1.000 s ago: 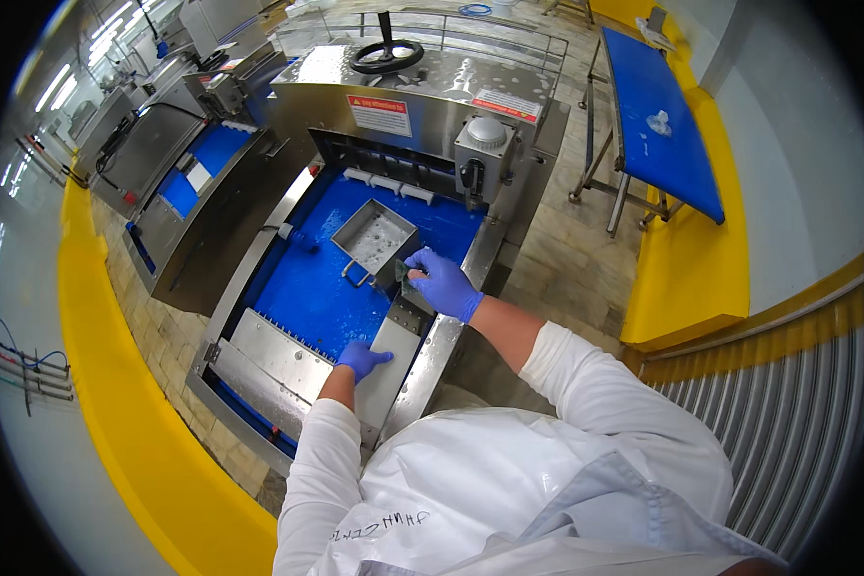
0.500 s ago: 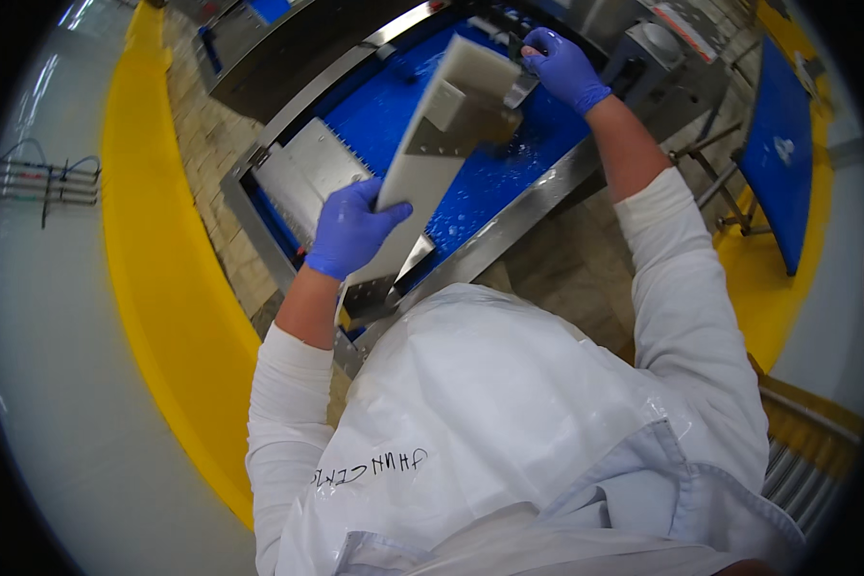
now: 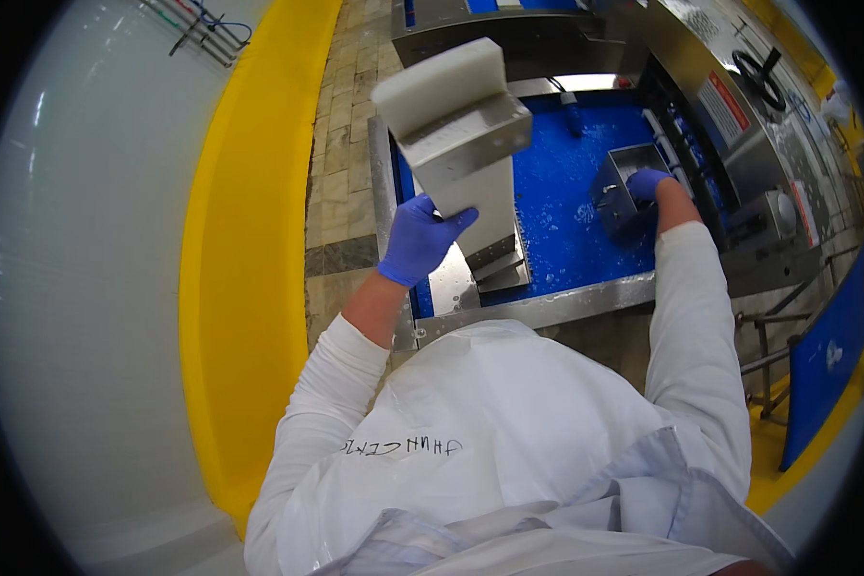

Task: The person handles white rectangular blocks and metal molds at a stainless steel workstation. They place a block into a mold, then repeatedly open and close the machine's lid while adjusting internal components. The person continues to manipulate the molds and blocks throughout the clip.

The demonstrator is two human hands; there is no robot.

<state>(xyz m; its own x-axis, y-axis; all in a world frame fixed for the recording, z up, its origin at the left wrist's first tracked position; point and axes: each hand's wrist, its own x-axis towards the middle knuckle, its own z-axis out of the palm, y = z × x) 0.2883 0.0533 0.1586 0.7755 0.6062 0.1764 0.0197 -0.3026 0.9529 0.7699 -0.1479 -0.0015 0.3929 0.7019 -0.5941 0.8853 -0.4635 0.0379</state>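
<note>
My left hand (image 3: pixel 420 238), in a purple glove, grips a long white plastic board (image 3: pixel 490 206) by its edge, thumb across its face. The board is held up at a tilt; a metal bracket (image 3: pixel 470 139) is fixed across its upper part. My right hand (image 3: pixel 648 184), also gloved, reaches into an open metal box (image 3: pixel 616 213) standing on the wet blue belt (image 3: pixel 557 250). Its fingers are hidden, so whether it holds anything does not show. Below the board, metal plates (image 3: pixel 451 288) lie at the left end of the belt.
A steel frame (image 3: pixel 571 303) borders the belt. Machine housing with a black handwheel (image 3: pixel 758 69) stands to the right. A blue plug (image 3: pixel 571 113) hangs over the belt's far side. Yellow wall base (image 3: pixel 245 240) runs along the left; a blue panel (image 3: pixel 828 374) leans at the right.
My view has turned to the right. My right hand has gone from beside the board's far end down into the metal box. My left hand keeps hold of the board, now turned with its bracket uppermost.
</note>
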